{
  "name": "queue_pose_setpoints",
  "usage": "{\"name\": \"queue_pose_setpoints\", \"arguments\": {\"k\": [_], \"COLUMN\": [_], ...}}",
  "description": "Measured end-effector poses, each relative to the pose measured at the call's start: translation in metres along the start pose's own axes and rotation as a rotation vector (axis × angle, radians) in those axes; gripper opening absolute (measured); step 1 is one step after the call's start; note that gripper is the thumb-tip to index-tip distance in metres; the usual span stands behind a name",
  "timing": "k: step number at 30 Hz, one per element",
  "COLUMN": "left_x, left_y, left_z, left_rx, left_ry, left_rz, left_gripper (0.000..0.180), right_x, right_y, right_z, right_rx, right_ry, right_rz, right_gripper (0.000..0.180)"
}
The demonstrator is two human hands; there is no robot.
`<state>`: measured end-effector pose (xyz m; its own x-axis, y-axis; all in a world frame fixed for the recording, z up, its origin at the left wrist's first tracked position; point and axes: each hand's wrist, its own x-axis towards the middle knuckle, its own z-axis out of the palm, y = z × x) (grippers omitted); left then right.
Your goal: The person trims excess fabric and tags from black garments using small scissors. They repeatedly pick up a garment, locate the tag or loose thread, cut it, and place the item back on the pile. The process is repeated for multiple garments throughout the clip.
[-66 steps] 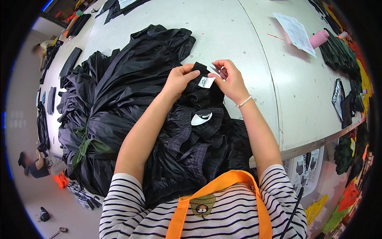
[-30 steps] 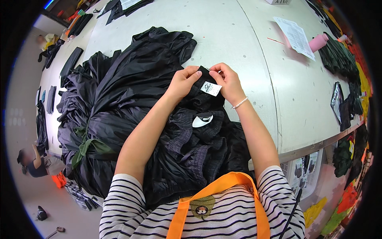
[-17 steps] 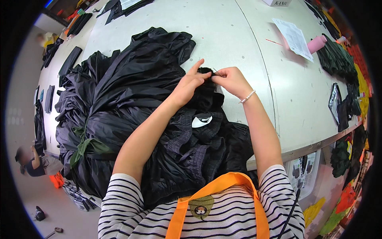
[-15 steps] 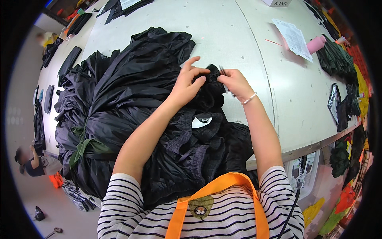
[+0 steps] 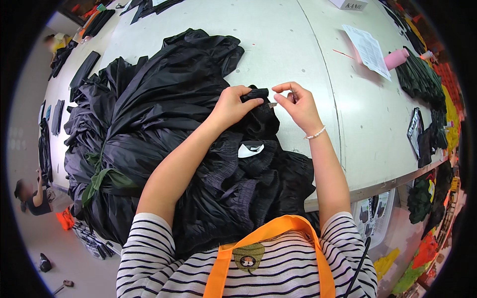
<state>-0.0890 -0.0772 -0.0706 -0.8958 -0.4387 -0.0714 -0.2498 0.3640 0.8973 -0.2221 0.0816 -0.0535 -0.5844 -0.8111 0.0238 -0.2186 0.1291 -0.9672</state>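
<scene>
My left hand (image 5: 233,107) pinches the gathered, ribbed edge (image 5: 259,93) of a black garment between thumb and fingers. Just to its right is my right hand (image 5: 300,105), fingers curled around what look like small metal thread snips (image 5: 272,105); a short shiny tip shows beside the black edge, and most of the tool is hidden in the palm. The right thumb and forefinger tips are close together near the fabric. Below the hands, black garments with elastic gathers (image 5: 243,191) lie heaped, a white label (image 5: 250,149) showing on one.
A big pile of black shiny fabric (image 5: 164,99), tied with a green strip (image 5: 107,181), covers the table's left part. On the right lie paper sheets (image 5: 367,52), a pink thread cone (image 5: 396,58) and dark green fabric (image 5: 422,79). A clear bin (image 5: 380,218) stands below the table edge.
The left fingers have closed onto the black edge. My right hand has turned, bringing the snips' tip leftward beside the fabric, with most of the tool now inside the palm.
</scene>
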Motion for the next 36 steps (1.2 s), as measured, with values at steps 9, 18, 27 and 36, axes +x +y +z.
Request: {"name": "queue_pose_setpoints", "arguments": {"k": [9,18,27,36], "left_x": [-0.001,0.007,0.008,0.005], "left_y": [0.002,-0.008,-0.004,-0.008], "left_z": [-0.007,-0.004,-0.002,0.002], "left_rx": [-0.016,-0.008,0.003,-0.137], "left_ry": [-0.264,-0.286,-0.329,-0.258], "left_rz": [-0.008,-0.074,-0.091,-0.098], "left_gripper": [0.027,0.027,0.024,0.024], "right_x": [0.01,0.004,0.008,-0.011], "right_y": [-0.001,-0.001,0.006,-0.004], "right_z": [0.015,0.012,0.024,-0.002], "right_rx": [-0.158,-0.132,-0.393,-0.164], "right_ry": [-0.077,-0.035,0.076,-0.036], "right_rz": [-0.129,-0.193,-0.143,-0.01], "right_gripper": [0.012,0.014,0.005,0.02]}}
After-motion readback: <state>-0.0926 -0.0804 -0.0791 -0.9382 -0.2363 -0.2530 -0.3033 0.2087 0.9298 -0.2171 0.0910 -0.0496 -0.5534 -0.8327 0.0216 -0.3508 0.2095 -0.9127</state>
